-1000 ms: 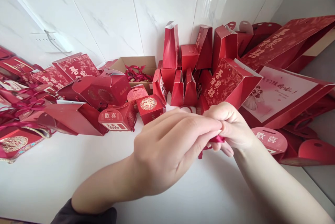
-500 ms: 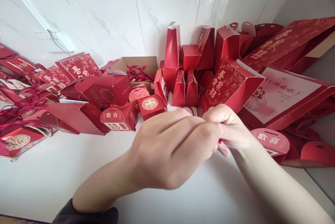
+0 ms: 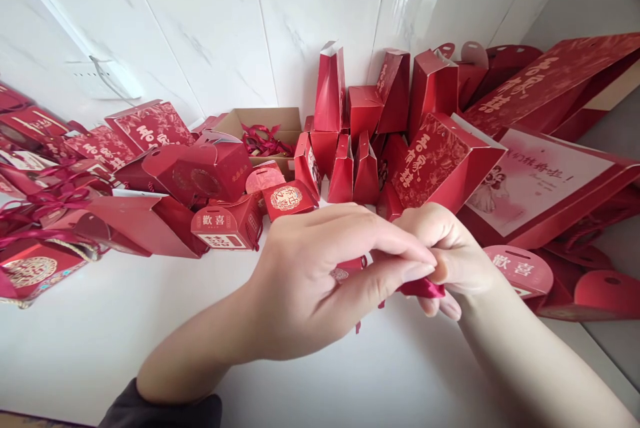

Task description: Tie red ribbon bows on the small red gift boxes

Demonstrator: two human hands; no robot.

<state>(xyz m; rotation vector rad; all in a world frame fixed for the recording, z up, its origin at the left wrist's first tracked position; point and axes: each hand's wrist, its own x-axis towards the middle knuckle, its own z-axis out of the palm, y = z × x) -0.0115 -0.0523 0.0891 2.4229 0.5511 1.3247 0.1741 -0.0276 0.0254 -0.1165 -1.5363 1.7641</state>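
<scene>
Over the white table, my left hand (image 3: 320, 281) reaches in from the lower left, thumb and fingertips pinched on a crimson satin ribbon (image 3: 424, 289). Against those fingertips, my right hand (image 3: 445, 255) is closed on the same ribbon, its lower fingers curled beneath. Short ribbon ends hang below the left hand. Part of a small red box (image 3: 345, 273) with a pale round print shows through the gap between the left thumb and fingers; the rest of it is hidden.
Red gift boxes crowd the back and left, among them a small handled box (image 3: 225, 225). A cardboard box (image 3: 270, 118) holds ribbons by the tiled wall (image 3: 200, 15). Large red bags (image 3: 550, 181) lean at the right. White tabletop (image 3: 165, 321) shows in front.
My left hand has turned from knuckles-up to showing thumb and fingers in a pinch. More of the ribbon and part of the small box have come into sight. The surroundings stay the same.
</scene>
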